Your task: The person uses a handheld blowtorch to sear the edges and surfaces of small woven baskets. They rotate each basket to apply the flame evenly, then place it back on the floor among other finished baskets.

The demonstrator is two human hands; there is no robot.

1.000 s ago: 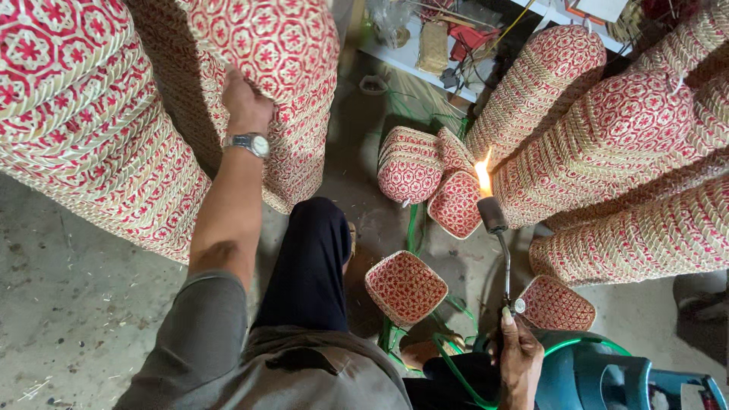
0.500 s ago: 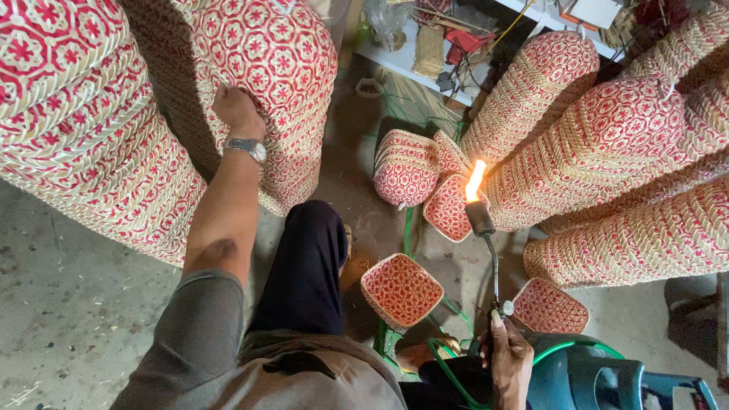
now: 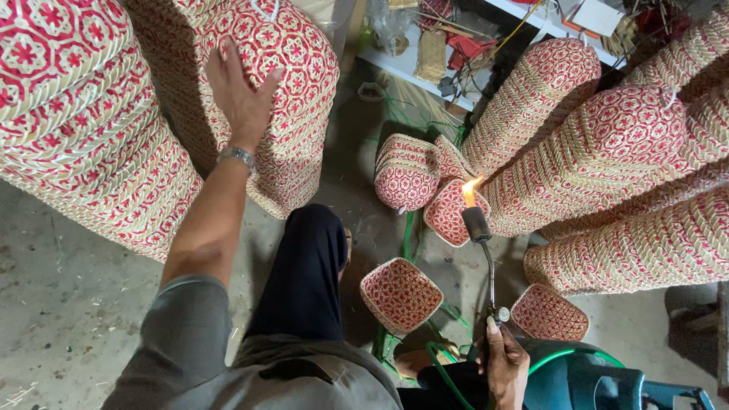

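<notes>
My left hand reaches up with fingers spread and rests against a tall stack of red-and-cream woven baskets. A metal watch sits on that wrist. My right hand grips the lower end of a gas torch, whose head burns with a small orange flame. The flame stands close to a single woven basket that leans beside a short pile of the same baskets. Another woven basket lies open side up by my knee.
More long stacks of woven baskets lie at the left and the right. A green hose runs to a teal gas cylinder. A cluttered shelf stands at the back. The floor is bare concrete.
My left hand has climbed higher up the basket stack and its fingers have spread. The torch has stayed upright and lit, shifting slightly left in view.
</notes>
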